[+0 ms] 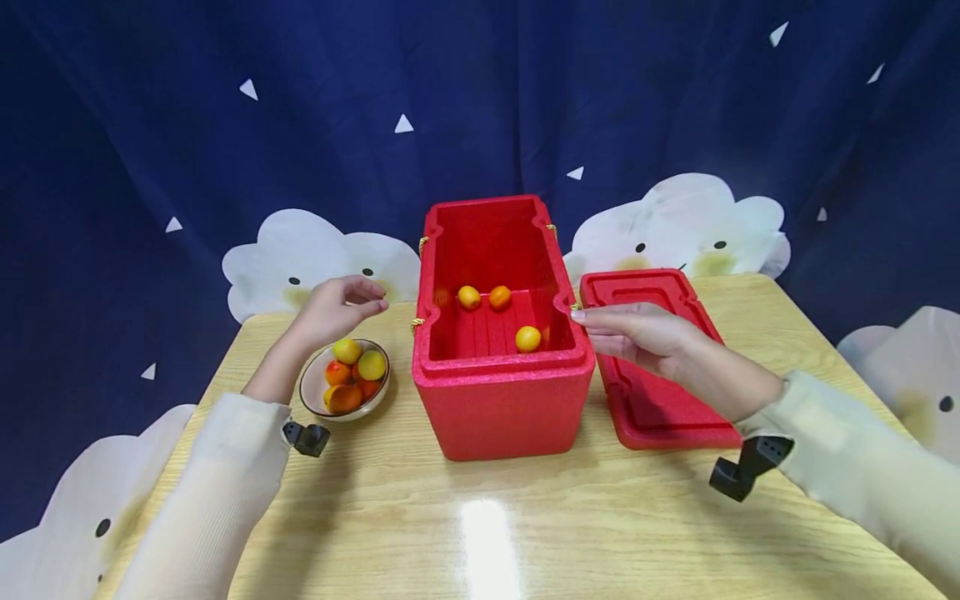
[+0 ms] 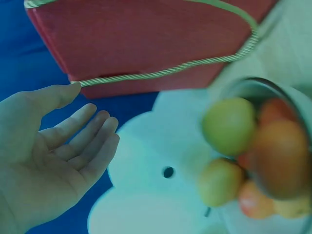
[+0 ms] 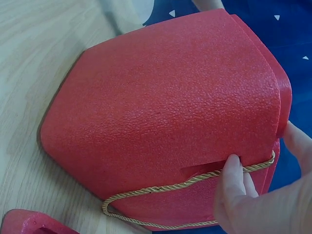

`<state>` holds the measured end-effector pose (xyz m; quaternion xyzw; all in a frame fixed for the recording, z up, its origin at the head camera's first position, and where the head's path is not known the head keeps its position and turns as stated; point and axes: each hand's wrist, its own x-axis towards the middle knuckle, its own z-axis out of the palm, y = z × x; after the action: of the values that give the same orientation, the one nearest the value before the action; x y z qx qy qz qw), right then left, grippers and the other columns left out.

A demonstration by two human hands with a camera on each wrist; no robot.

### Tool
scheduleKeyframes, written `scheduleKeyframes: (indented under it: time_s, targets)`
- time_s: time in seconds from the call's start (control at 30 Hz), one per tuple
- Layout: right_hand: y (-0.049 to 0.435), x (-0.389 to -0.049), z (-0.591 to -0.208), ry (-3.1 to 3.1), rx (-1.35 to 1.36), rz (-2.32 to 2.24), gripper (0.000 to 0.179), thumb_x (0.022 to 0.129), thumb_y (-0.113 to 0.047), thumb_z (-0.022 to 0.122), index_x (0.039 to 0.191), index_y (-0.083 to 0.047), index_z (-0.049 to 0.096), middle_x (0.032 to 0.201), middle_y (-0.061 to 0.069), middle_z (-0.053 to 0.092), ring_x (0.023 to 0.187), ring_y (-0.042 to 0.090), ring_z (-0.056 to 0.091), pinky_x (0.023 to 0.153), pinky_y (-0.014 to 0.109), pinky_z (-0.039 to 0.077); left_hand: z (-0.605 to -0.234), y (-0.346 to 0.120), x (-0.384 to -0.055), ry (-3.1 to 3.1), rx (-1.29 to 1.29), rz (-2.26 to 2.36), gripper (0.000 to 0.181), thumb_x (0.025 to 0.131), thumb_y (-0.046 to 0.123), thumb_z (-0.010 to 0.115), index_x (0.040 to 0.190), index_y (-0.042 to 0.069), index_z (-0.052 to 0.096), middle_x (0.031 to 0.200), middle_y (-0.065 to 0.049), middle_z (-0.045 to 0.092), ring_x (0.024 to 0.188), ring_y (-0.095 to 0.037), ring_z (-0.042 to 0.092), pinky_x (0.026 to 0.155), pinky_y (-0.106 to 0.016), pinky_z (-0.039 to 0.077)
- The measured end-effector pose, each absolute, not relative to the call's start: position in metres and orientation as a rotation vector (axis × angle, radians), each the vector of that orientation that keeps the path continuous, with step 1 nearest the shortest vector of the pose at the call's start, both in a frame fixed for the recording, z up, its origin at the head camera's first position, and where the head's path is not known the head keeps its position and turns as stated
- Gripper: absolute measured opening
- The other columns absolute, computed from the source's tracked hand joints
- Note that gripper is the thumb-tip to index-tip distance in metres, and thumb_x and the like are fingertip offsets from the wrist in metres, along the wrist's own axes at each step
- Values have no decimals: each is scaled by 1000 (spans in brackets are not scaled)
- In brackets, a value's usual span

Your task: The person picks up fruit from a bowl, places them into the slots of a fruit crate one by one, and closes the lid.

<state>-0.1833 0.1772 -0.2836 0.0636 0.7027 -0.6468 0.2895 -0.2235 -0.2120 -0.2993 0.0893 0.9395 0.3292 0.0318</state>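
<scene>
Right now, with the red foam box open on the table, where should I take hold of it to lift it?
Probably by the two gold rope handles, one on each side wall of the red foam box, a hand coming in from either side. The walls are broad and smooth, so the ropes give the surer grip; the right hand is already at one.

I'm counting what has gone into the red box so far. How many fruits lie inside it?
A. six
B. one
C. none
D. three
D: the head view shows three fruits on the floor of the red box, two near the back and one nearer the front; the others sit in the bowl.
</scene>
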Motion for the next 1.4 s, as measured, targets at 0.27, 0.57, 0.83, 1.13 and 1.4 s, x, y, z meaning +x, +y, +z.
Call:
scheduleKeyframes:
  time_s: [0.27,0.57,0.83,1.13,1.4]
  targets:
    - [178,-182,-284,1873,176,-1731,64,93,-35,60,145,-3,38,86,-15,73,84,2,72,80,17,56,-328,-226,-205,2919,285,979,28,93,21,60,111,-1,63,109,-20,69,104,-35,64,93,-47,50]
    - [178,-183,-286,1865,162,-1741,67,93,-35,60,146,-3,36,87,-14,73,83,2,72,79,17,56,-354,-235,-196,2923,288,896,28,91,17,63,111,-2,63,109,-21,68,103,-36,64,93,-49,50]
    - [178,-182,-286,1872,180,-1742,63,92,-36,62,143,-6,41,86,-15,73,83,3,72,80,17,56,-364,-236,-191,2921,277,855,31,89,16,64,113,-4,62,109,-24,67,103,-37,63,94,-51,49]
    - [178,-181,-285,1852,173,-1768,61,91,-35,63,141,-5,44,87,-14,73,84,3,73,80,18,57,-372,-232,-188,2950,323,786,38,86,14,70,117,-5,60,108,-22,66,98,-33,62,89,-47,51]
    - [179,-181,-286,1863,170,-1755,66,92,-36,62,144,-3,38,86,-14,73,83,3,72,80,16,56,-376,-231,-189,2965,321,741,36,85,14,71,115,-3,61,106,-20,66,94,-29,61,86,-44,52]
